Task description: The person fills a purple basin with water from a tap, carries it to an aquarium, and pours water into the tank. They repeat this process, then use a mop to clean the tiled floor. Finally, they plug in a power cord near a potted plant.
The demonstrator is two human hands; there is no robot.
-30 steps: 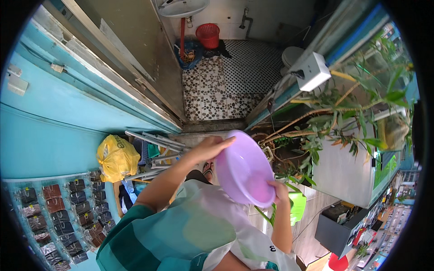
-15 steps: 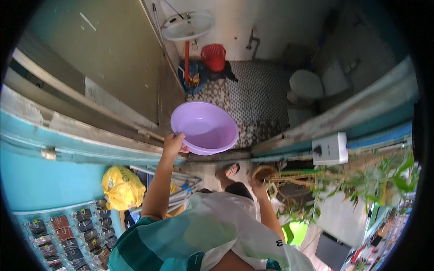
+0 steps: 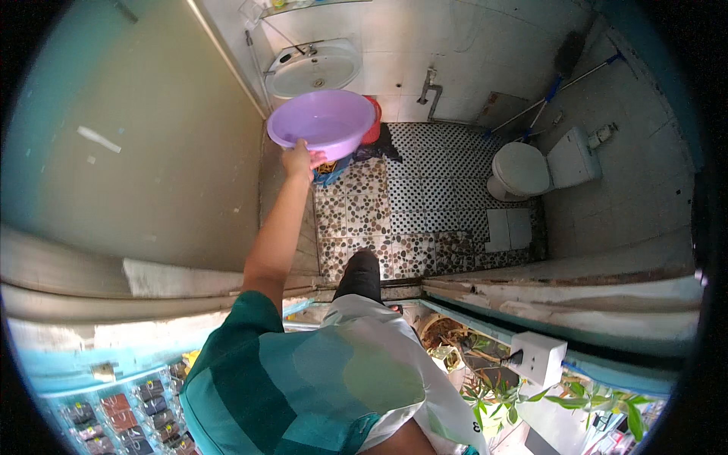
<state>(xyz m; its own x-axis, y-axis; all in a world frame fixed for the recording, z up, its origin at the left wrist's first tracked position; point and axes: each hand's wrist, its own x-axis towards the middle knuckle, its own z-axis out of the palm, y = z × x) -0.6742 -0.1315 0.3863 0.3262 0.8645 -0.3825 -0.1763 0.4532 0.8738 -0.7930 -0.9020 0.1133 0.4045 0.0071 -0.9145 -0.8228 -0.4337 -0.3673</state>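
My left hand (image 3: 300,161) grips the near rim of a round purple plastic basin (image 3: 324,120), the arm stretched forward. Nothing shows inside the basin, which is held in the air just below the white washbasin (image 3: 317,72) on the far wall. Behind its right side a red basket (image 3: 371,129) is partly hidden. Under the basin's near edge, part of a blue bag (image 3: 331,179) with things in it shows. My right hand is out of view, hidden beyond my body and shirt.
A doorway frame surrounds me, with an open door (image 3: 152,152) on the left. Patterned tiles (image 3: 425,174) cover the floor. A white toilet (image 3: 522,168) stands at the right, brooms behind it. Near right are a white socket box (image 3: 537,358) and leafy plants (image 3: 516,398).
I have stepped forward into the doorway. The basin in my left hand has moved farther ahead, toward the washbasin. My right hand has gone out of view.
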